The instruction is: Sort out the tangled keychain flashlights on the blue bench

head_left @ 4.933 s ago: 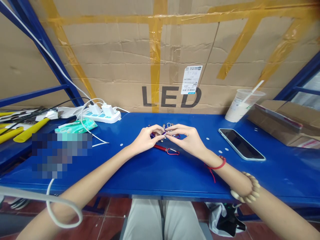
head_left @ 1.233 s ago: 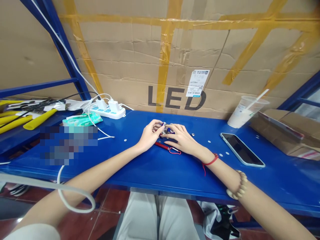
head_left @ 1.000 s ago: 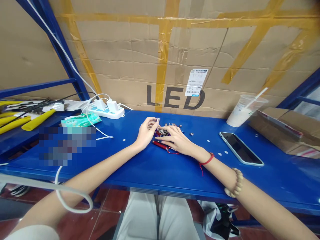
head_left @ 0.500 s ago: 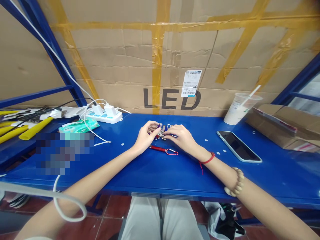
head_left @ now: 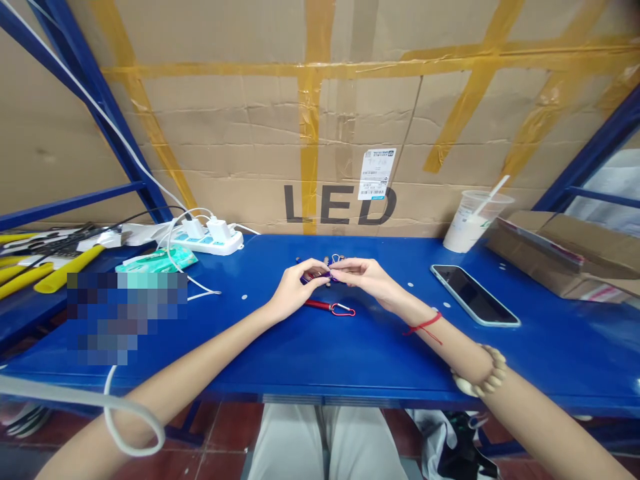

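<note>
small purple piece (head_left: pixel 330 274), shiny, is pinched between the fingertips of both hands, over the middle of the worktop (head_left: pixel 350 353); fingers hide most of it, so its full shape cannot be told. from the left: smooth yellow sleeves (head_left: pixel 70 270) lie among black cables and crumpled white wrapping. next comes a soft, glossy green packet (head_left: pixel 160 260), with a pixelated patch over the area in front of it. behind it, a white plastic power strip (head_left: pixel 220 245) carries two blocky plugs; a thin white cable curls down from there, and a thicker white cord (head_left: pixel 159 433) loops across the left forearm. the left hand (head_left: pixel 295 288) is curved, thumb and fingers closed on the piece, partly covering a red metallic rod (head_left: pixel 319 305) with a bent-wire clip (head_left: pixel 343 310). small parts (head_left: pixel 336 258), one a silvery ring, sit behind the fingers, partly blocked from sight. the right hand (head_left: pixel 369 277) meets the left at the piece. further right lie a flat, rounded phone (head_left: pixel 475 295), a clear plastic cup (head_left: pixel 465 230) with a straw, and an open cardboard box (head_left: pixel 565 257). creased cardboard (head_left: pixel 225 147) with glossy brown tape backs the worktop.
</note>
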Tool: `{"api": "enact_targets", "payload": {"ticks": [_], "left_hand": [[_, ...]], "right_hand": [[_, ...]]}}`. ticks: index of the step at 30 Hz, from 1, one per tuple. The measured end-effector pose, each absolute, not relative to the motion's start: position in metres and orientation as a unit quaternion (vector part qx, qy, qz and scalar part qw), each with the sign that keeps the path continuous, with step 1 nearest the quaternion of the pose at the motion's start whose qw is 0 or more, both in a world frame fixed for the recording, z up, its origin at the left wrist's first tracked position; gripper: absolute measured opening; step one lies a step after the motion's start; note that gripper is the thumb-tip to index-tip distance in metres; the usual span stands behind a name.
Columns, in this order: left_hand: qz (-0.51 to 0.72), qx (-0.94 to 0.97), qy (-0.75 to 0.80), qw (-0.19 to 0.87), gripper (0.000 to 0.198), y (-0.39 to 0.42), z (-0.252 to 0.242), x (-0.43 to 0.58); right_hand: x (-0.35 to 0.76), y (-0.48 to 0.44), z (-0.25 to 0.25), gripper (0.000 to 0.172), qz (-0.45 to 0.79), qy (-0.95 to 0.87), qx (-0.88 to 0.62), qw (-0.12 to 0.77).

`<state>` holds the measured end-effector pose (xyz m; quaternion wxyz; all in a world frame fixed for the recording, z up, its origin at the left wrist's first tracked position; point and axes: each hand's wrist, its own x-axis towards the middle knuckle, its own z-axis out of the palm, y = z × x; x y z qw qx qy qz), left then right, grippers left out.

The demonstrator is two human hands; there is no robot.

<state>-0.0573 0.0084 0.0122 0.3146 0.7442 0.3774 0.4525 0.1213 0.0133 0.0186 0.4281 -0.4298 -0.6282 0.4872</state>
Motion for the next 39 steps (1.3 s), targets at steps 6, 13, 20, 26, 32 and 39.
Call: {"api": "enact_targets", "payload": {"ticks": [6, 13, 20, 26, 32, 39], "left_hand": [[0.458, 0.733, 0.373, 0.339, 0.015, 0.009, 0.011, -0.056], [0.492, 0.676, 0.376, 0.400, 0.029, 0.012, 0.011, -0.057], [0.495, 0.680, 0.402, 0.362, 0.027, 0.011, 0.013, -0.058], [0.502, 0.674, 0.408, 0.357, 0.025, 0.012, 0.015, -0.060], [0.451, 0.710, 0.365, 0.399, 0.027, 0.003, 0.015, -0.054], [0.431, 0.727, 0.358, 0.397, 0.027, -0.002, 0.010, -0.048]], "right_hand": [[0.129, 0.019, 0.022, 0.037, 0.435, -0.638, -0.441, 0.458], [0.156, 0.032, 0.021, 0.016, -0.014, -0.794, -0.515, 0.324], [0.187, 0.044, 0.019, 0.030, -0.022, -0.763, -0.625, 0.163], [0.205, 0.057, 0.016, 0.011, 0.070, -0.765, -0.620, 0.162], [0.184, 0.051, 0.020, 0.014, 0.178, -0.739, -0.573, 0.306], [0.144, 0.024, 0.026, 0.036, 0.427, -0.701, -0.392, 0.415]]}}
